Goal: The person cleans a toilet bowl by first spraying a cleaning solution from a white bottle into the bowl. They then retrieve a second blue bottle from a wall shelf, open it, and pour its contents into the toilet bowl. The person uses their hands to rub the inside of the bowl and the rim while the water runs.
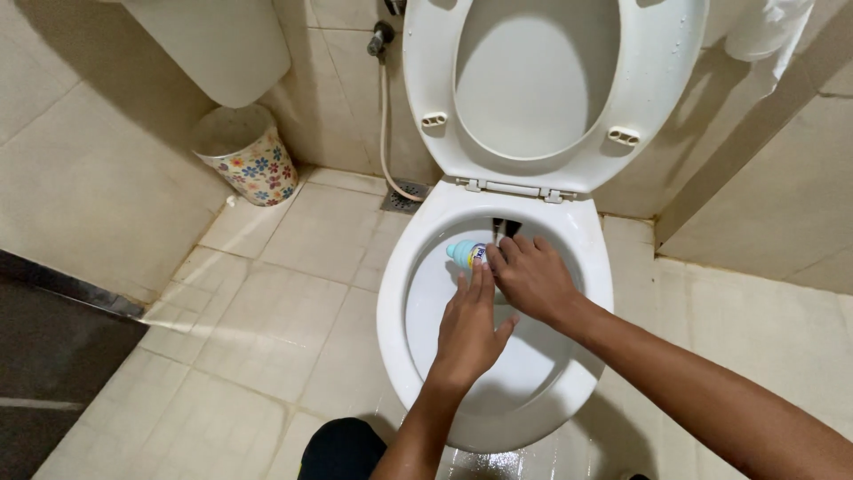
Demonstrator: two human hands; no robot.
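Both forearms reach over the white toilet bowl (395,302), seat and lid (533,80) raised. Left hand (468,327) lies flat, fingers extended, holding nothing. Right hand (533,277) curls around a small bottle-shaped object (467,253), teal-capped with a pale label, just under the rear rim. Its long axis runs sideways, cap leftward. A floral bin (251,158) stands by the wall.

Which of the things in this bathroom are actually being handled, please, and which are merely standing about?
In hand:
- small teal bottle, under both hands
- left hand
- right hand
- toilet bowl, seat up

Standing about:
- flowered waste bin
- spray hose on the wall
- floor drain
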